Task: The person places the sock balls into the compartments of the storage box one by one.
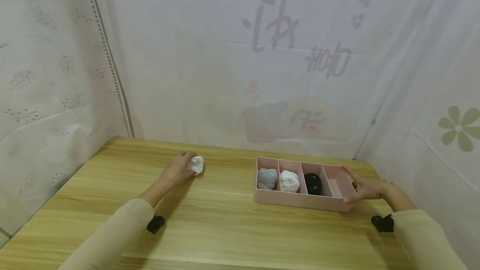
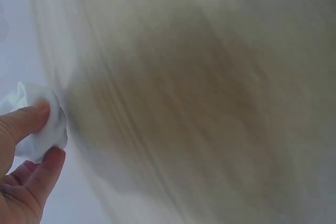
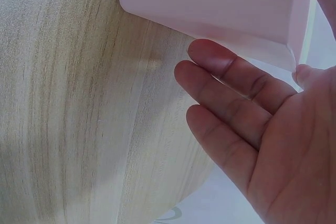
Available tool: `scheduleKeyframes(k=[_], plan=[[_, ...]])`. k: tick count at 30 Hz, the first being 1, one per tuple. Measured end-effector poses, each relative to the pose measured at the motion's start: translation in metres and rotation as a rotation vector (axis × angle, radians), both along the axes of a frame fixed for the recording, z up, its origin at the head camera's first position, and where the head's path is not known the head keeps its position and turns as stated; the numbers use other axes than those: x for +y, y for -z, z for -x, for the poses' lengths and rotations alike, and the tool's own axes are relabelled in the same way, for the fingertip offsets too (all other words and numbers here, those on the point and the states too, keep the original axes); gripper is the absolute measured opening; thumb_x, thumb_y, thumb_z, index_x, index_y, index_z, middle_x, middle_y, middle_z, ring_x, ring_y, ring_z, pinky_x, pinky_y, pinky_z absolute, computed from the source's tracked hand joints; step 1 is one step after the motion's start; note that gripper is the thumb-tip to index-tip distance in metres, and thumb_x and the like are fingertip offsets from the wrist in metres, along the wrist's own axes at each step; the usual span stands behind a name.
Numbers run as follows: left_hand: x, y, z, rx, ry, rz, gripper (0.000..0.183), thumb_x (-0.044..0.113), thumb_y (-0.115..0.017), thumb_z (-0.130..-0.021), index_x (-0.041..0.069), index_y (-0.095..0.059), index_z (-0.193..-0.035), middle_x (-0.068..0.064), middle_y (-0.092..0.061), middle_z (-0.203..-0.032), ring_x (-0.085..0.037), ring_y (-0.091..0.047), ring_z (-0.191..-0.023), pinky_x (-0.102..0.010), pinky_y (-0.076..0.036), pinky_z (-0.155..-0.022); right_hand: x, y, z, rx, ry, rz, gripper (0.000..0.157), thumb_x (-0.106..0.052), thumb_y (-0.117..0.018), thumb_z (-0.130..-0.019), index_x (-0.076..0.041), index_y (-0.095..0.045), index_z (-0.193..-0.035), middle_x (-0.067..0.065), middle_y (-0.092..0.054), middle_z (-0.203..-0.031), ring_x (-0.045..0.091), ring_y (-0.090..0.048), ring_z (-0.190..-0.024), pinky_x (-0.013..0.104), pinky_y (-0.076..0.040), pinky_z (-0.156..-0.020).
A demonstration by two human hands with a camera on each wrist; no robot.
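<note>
My left hand (image 1: 179, 169) pinches a balled-up white sock (image 1: 196, 165) between thumb and fingers, towards the back left of the table. The same white sock (image 2: 44, 124) shows at the left edge of the left wrist view. My right hand (image 1: 369, 188) grips the right end of a pink divided box (image 1: 300, 201), thumb at the front and a finger at the back. In the right wrist view, its other fingers (image 3: 226, 114) extend beside the box wall. From left to right, the box's compartments hold a grey sock (image 1: 267, 178), a white sock (image 1: 290, 181) and a black sock (image 1: 313, 183); the rightmost holds nothing.
Everything stands on a wood-grain table (image 1: 225, 232). Patterned cloth (image 1: 195, 74) hangs behind it and on both sides. A black wrist-worn piece (image 1: 155, 223) hangs below the left sleeve, another (image 1: 383, 223) by the right sleeve.
</note>
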State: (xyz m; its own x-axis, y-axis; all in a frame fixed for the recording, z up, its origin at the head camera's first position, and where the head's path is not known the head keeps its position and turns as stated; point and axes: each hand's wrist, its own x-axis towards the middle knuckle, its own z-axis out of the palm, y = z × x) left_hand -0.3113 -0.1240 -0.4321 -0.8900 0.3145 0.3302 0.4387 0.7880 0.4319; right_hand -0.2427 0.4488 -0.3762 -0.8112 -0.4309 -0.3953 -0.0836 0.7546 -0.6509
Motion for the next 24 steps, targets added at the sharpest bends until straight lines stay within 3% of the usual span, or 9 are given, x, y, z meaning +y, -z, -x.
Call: scheduleKeyframes(k=[5,8,15,24], plan=[[0.015,-0.009,0.001,0.04,0.039,-0.046,0.047,0.002,-0.079,-0.071,-0.001,-0.056,-0.112,-0.027,-0.057,-0.109,-0.04,-0.056,-0.096,-0.051,-0.049,-0.078,0.002,0.0,0.0,0.024,0.001,-0.042,0.12,-0.029,-0.074,-0.08,0.005,0.022,-0.142,0.048,-0.029,-0.129,0.047,-0.048,-0.113,0.054,-0.046,-0.087],[0.027,-0.014,0.002,0.055,0.069,-0.078,0.045,0.001,-0.079,-0.071,-0.003,-0.057,-0.109,-0.027,-0.058,-0.108,-0.04,-0.057,-0.095,-0.049,-0.049,-0.078,0.001,0.0,0.001,0.031,0.0,-0.054,0.119,-0.031,-0.074,-0.081,0.006,0.021,-0.142,0.05,-0.026,-0.13,0.051,-0.045,-0.115,0.056,-0.046,-0.088],[0.057,-0.029,-0.001,-0.002,0.105,-0.136,0.048,0.01,-0.077,-0.076,-0.003,-0.056,-0.117,-0.024,-0.058,-0.117,-0.034,-0.058,-0.099,-0.045,-0.05,-0.079,-0.001,0.001,0.0,0.031,0.003,-0.077,0.119,-0.033,-0.074,-0.08,0.006,0.02,-0.142,0.049,-0.033,-0.127,0.051,-0.046,-0.115,0.056,-0.045,-0.088],[0.112,-0.047,-0.004,-0.038,0.184,-0.253,0.047,0.012,-0.077,-0.077,-0.004,-0.057,-0.116,-0.016,-0.061,-0.107,-0.025,-0.056,-0.091,-0.036,-0.05,-0.074,-0.001,-0.001,-0.001,0.038,0.005,-0.09,0.119,-0.033,-0.074,-0.08,0.006,0.02,-0.143,0.049,-0.033,-0.127,0.05,-0.046,-0.115,0.057,-0.045,-0.088]])
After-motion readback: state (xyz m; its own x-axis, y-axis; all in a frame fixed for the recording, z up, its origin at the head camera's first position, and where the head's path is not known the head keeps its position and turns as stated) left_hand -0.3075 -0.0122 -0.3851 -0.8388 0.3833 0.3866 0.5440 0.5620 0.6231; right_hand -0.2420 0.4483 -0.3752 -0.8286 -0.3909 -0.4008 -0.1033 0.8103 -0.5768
